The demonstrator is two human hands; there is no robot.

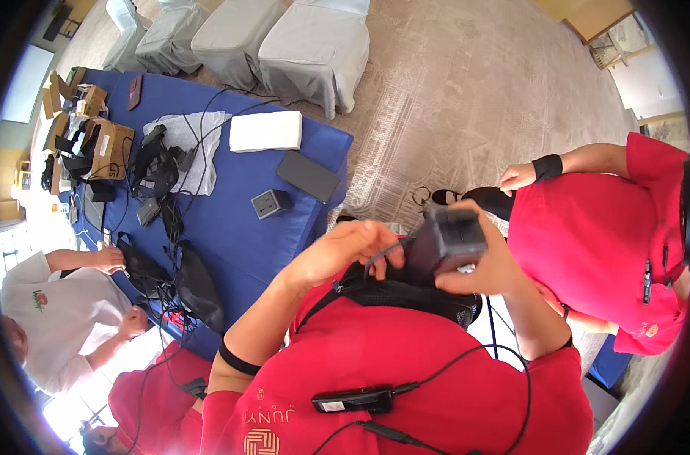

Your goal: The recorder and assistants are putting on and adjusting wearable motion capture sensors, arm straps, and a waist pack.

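Note:
My right hand [487, 264] grips a dark, boxy electronic device [450, 242], slightly blurred, above an open black mesh waist pouch [413, 293] at my belly. My left hand [359, 247] is at the pouch's left side, fingers bent. A thin dark cable [382, 253] runs from near the device across these fingers; whether they grip it cannot be told. A small black cable unit [353, 400] is fixed to the chest of my red shirt, with a cable looping to the right. What lies inside the pouch is hidden.
The blue-covered table [225, 227] bears a grey socket cube [269, 203], a dark phone [308, 176], a white stack [265, 131], tangled black straps [157, 165] and open cardboard boxes [114, 148]. People stand at right and lower left. Covered chairs [316, 51] stand beyond the table.

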